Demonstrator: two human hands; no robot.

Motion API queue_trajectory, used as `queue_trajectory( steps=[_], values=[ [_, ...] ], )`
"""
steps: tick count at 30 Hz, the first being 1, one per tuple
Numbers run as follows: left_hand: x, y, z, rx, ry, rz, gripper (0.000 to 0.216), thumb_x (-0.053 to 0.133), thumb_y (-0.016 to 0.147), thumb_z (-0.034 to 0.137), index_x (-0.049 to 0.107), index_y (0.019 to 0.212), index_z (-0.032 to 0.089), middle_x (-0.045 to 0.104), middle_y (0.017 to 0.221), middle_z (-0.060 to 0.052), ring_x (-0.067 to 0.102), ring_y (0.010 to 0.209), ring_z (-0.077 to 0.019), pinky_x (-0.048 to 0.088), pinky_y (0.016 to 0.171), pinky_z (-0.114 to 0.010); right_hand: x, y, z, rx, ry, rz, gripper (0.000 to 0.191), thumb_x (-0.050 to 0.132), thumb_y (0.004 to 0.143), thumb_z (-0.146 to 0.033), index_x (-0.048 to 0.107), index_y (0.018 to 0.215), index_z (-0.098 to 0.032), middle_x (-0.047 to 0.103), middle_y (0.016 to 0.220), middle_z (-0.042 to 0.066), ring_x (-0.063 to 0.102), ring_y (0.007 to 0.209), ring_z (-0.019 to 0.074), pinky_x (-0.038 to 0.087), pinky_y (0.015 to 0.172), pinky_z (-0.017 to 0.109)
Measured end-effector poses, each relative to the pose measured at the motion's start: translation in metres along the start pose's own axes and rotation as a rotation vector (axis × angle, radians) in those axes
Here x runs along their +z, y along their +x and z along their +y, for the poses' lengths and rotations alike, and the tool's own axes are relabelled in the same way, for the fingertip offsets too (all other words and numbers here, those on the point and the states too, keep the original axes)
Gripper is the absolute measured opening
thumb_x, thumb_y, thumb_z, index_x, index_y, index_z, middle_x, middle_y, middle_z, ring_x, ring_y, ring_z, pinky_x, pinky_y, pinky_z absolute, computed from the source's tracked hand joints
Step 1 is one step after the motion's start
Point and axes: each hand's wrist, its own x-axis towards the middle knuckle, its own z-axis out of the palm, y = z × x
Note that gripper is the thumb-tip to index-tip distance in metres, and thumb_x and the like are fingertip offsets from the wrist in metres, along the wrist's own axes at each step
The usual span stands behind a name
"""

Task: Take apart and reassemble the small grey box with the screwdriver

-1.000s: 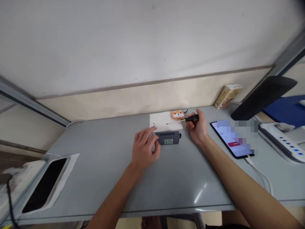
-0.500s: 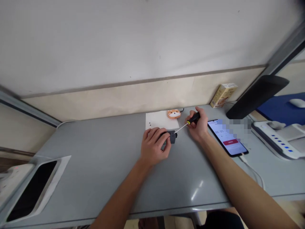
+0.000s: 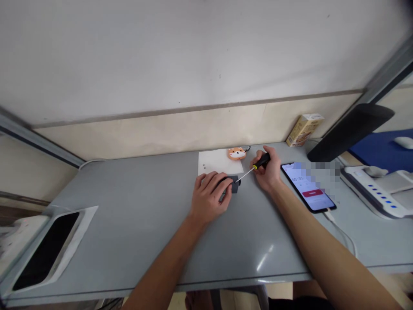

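Observation:
My left hand [image 3: 211, 194] is closed around a small dark grey device [image 3: 235, 187] and holds it on the desk; its left part is hidden under my fingers. My right hand [image 3: 267, 170] grips the black handle of a screwdriver [image 3: 262, 162] with a yellow collar. Its thin shaft slants down to the left, with the tip at the device's top face. Just behind lies a sheet of white paper [image 3: 217, 161], with a few tiny dark screw-like bits [image 3: 204, 166] on its left part. An orange animal-face case [image 3: 237, 153] with a black loop sits at its right.
A lit phone [image 3: 308, 187] with a cable plugged in lies right of my right forearm. Further right is a white power strip [image 3: 376, 189]. A small carton [image 3: 304, 130] and a dark upright object [image 3: 350, 131] stand behind. A black-screened device [image 3: 47, 252] lies on the left.
The view has shifted slightly. My hands, the grey device and the screwdriver keep nearly the same places, with the screwdriver tip still at the device.

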Motion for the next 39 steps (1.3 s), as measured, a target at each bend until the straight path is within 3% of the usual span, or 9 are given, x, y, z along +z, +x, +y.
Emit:
queue_trajectory(
  steps=[8, 17, 22, 26, 29, 35, 39],
  values=[
    [0.002, 0.000, 0.000, 0.017, 0.036, -0.031, 0.022, 0.066, 0.088, 0.013, 0.070, 0.106, 0.025, 0.076, 0.110, -0.003, 0.068, 0.101, -0.0208, 0.043, 0.096, -0.039, -0.002, 0.003, -0.001, -0.060, -0.072, 0.004, 0.048, 0.051, 0.090, -0.051, 0.045, 0.051, -0.024, 0.024, 0.040, -0.005, 0.025, 0.039, 0.0103, 0.030, 0.044, 0.031],
    [0.000, -0.002, -0.003, 0.123, 0.137, -0.056, 0.030, 0.064, 0.087, 0.010, 0.070, 0.113, 0.025, 0.074, 0.115, -0.004, 0.067, 0.101, -0.0220, 0.041, 0.093, -0.041, -0.003, 0.005, 0.000, -0.115, -0.084, 0.052, 0.045, 0.052, 0.091, -0.046, 0.047, 0.053, -0.022, 0.039, 0.047, -0.002, 0.027, 0.039, 0.0084, 0.026, 0.043, 0.030],
    [0.000, -0.002, -0.001, 0.123, 0.139, -0.049, 0.026, 0.064, 0.087, 0.010, 0.070, 0.108, 0.025, 0.074, 0.114, -0.005, 0.067, 0.101, -0.0216, 0.042, 0.093, -0.040, -0.004, 0.005, 0.000, -0.091, -0.040, 0.053, 0.046, 0.050, 0.091, -0.051, 0.050, 0.055, -0.023, 0.027, 0.040, -0.005, 0.024, 0.040, 0.0103, 0.026, 0.044, 0.029],
    [0.000, -0.002, 0.000, 0.161, 0.175, -0.049, 0.028, 0.061, 0.089, 0.006, 0.071, 0.107, 0.025, 0.074, 0.113, -0.004, 0.067, 0.101, -0.0208, 0.042, 0.093, -0.039, 0.001, 0.005, 0.012, -0.159, -0.289, 0.121, 0.046, 0.056, 0.090, -0.062, 0.065, 0.069, -0.021, 0.046, 0.051, -0.003, 0.039, 0.047, 0.0113, 0.030, 0.047, 0.027],
    [-0.002, -0.003, 0.001, 0.166, 0.183, -0.080, 0.030, 0.059, 0.091, 0.006, 0.070, 0.110, 0.026, 0.073, 0.115, -0.005, 0.067, 0.104, -0.0212, 0.043, 0.093, -0.039, 0.008, -0.001, 0.022, -0.225, -0.509, -0.008, 0.050, 0.055, 0.091, -0.066, 0.073, 0.081, -0.021, 0.058, 0.060, -0.001, 0.051, 0.059, 0.0137, 0.040, 0.057, 0.027],
    [-0.006, -0.005, 0.001, 0.131, 0.172, -0.143, 0.030, 0.059, 0.092, 0.010, 0.069, 0.115, 0.026, 0.072, 0.119, -0.006, 0.065, 0.107, -0.0213, 0.043, 0.096, -0.040, 0.016, -0.015, 0.027, -0.308, -0.653, -0.260, 0.042, 0.063, 0.089, -0.063, 0.077, 0.096, -0.023, 0.073, 0.079, 0.003, 0.065, 0.086, 0.0201, 0.049, 0.085, 0.032],
    [-0.004, -0.006, 0.002, 0.105, 0.220, -0.181, 0.032, 0.060, 0.092, 0.012, 0.066, 0.120, 0.027, 0.070, 0.122, -0.008, 0.063, 0.107, -0.0246, 0.042, 0.094, -0.043, 0.015, -0.016, 0.030, -0.265, -0.691, -0.361, 0.038, 0.064, 0.091, -0.058, 0.077, 0.104, -0.025, 0.076, 0.096, 0.006, 0.069, 0.093, 0.0227, 0.052, 0.087, 0.036]
  ],
)
